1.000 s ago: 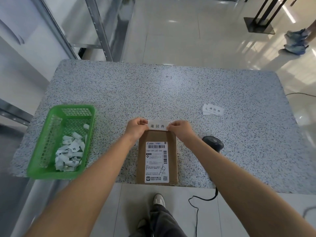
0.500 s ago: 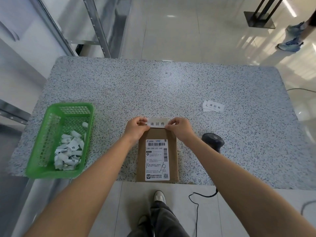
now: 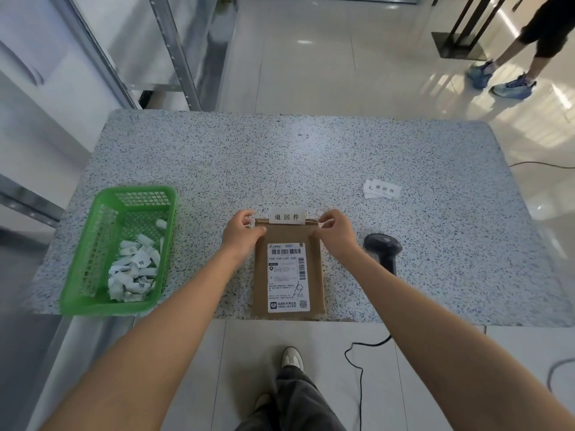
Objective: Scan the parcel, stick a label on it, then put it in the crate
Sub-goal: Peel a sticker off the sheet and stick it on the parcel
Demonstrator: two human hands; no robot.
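Brown cardboard parcel (image 3: 289,269) lay lengthwise at the table's (image 3: 311,169) near edge; the white label (image 3: 287,216) straddled its far end, crosswise; left hand (image 3: 241,233) and right hand (image 3: 334,233) flanked it equally, fingertips loosely curled, seemingly off the label.

Matt cardboard parcel (image 3: 289,269), speckled stone table (image 3: 280,169)

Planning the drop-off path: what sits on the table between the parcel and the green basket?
Only the person's left forearm crosses above that stretch; the tabletop between parcel and green basket is bare in the head view.
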